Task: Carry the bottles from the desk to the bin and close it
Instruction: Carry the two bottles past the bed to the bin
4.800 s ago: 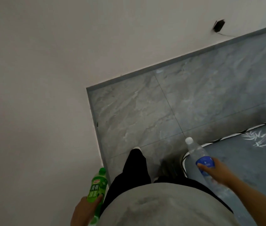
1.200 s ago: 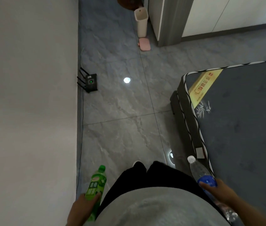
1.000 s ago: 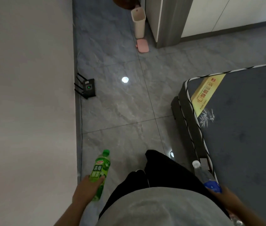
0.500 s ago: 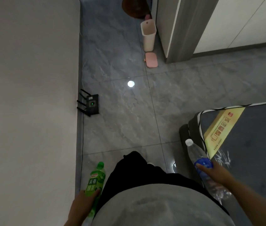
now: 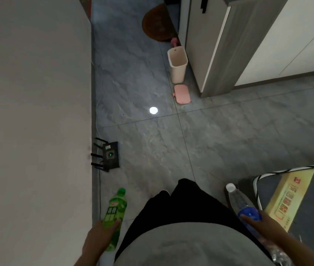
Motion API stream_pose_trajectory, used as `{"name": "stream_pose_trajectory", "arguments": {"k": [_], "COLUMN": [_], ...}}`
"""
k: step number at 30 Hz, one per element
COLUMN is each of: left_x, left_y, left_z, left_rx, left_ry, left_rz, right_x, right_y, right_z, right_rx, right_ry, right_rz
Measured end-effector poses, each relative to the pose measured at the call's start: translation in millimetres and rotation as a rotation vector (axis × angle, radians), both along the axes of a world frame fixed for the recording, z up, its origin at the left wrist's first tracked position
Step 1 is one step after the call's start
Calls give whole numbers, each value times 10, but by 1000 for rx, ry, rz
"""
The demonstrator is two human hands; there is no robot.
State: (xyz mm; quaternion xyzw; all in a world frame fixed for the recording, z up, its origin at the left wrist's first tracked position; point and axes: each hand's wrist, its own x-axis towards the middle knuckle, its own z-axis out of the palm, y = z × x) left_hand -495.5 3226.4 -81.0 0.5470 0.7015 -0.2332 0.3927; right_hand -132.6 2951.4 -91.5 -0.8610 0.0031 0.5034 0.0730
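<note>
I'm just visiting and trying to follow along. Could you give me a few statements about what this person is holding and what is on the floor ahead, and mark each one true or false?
1. The left hand holds a green bottle. True.
2. The right hand is empty. False: it holds a clear bottle with a blue label.
3. The bin ahead is already closed. False: it stands open, and its pink lid lies on the floor beside it.
4. A black router sits on the floor by the wall. True.
5. Both bottles are already in the bin. False: both are in the person's hands, some way short of it.
</note>
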Motion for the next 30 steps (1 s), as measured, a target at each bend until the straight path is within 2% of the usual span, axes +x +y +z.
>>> {"name": "stream_pose_trajectory", "arguments": {"k": [7,11,19,25,30], "left_x": [920,1330,1648,1916,2266], "left_y": [1146,1599,2158,2940,3842], "left_z": [-58,-128,-108,-110,-102], "left_rx": [78,95,0,-110,-58], "left_ry": [-91,-107,23,-5,10], "left_rz": [-8,25,122,250,116], "right_x": [527,1098,2085,2361,2475], "right_y": [654,1230,2722,3676,4199], "right_z": [-78,-176,-42,-30,-81], "right_rx": [-19,28,159,155,72], "right_ry": [25,-49,-84,-70,-27], "right_rz": [-78,-69,15,14,-43]}}
